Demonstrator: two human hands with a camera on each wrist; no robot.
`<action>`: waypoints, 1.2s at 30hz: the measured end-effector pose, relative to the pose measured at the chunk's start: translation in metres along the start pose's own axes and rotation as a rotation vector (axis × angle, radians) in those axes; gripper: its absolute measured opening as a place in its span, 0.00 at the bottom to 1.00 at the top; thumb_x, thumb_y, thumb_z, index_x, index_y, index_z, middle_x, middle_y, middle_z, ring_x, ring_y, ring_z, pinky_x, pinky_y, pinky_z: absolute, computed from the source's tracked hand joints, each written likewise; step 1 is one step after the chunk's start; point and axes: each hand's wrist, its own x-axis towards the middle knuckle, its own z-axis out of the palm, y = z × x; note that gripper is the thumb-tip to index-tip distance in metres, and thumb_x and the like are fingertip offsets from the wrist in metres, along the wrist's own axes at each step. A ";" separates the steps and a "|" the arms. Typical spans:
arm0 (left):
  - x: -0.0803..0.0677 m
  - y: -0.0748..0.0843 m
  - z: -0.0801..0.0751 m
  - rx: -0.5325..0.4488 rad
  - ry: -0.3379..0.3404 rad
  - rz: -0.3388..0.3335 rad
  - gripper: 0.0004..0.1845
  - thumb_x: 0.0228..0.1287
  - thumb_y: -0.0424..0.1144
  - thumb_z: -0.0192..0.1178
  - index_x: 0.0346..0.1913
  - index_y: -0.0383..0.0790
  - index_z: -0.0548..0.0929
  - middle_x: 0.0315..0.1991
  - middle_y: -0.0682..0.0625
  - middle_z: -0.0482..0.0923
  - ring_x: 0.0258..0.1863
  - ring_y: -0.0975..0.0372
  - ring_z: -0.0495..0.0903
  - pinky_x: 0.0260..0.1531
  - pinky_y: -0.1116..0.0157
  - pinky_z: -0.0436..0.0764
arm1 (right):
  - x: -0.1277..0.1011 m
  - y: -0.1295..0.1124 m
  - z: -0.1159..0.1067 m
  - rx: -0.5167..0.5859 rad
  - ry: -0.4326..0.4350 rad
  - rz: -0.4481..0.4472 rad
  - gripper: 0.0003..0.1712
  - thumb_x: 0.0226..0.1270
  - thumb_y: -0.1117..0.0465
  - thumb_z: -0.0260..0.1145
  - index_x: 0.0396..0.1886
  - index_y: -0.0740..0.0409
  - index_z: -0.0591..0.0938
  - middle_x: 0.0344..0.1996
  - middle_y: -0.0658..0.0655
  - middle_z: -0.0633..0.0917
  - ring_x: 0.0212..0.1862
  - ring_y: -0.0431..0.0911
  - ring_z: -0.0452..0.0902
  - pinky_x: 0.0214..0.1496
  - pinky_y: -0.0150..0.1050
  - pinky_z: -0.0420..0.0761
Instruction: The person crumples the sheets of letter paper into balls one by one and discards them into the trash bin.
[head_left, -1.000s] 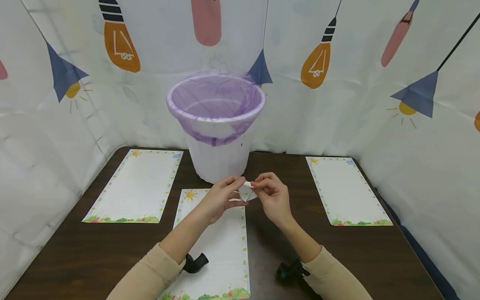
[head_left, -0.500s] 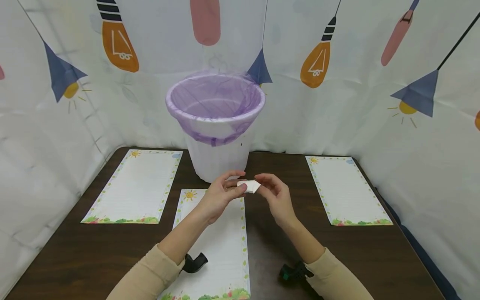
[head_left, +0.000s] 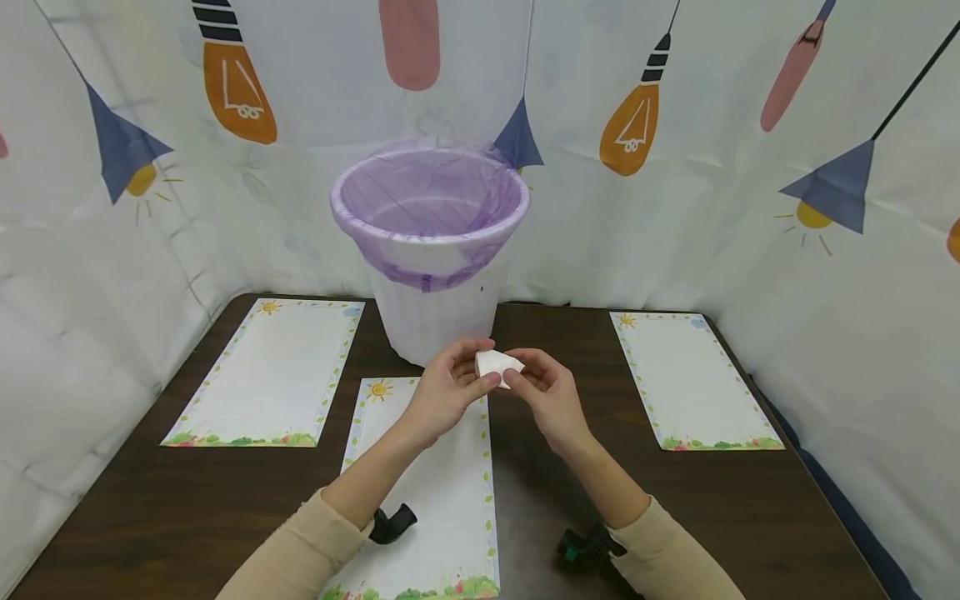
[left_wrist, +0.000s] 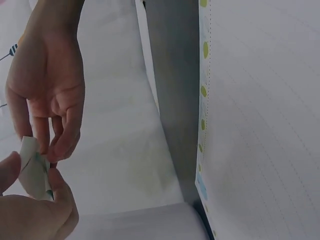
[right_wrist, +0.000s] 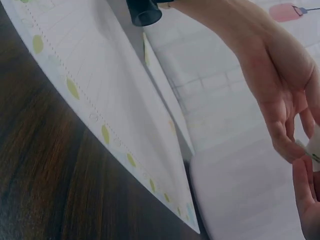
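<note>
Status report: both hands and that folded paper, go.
Left hand and right hand both pinch the small folded paper, held above the table. Lined bin just behind. Nothing between.

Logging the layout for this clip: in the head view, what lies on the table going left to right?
Left sheet → middle sheet → folded paper, pinched by left hand and right hand → right sheet. The bin sits behind, overlapping the middle.

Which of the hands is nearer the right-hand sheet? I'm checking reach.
Right. The right hand is left of the right-hand sheet; the left hand is farther left.
</note>
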 end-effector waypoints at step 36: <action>0.011 -0.001 -0.012 0.104 0.129 0.009 0.12 0.67 0.32 0.70 0.51 0.32 0.88 0.35 0.45 0.84 0.31 0.59 0.81 0.36 0.65 0.82 | 0.007 0.003 0.003 -0.158 0.049 -0.062 0.14 0.69 0.71 0.70 0.53 0.69 0.82 0.45 0.64 0.84 0.40 0.49 0.83 0.45 0.42 0.87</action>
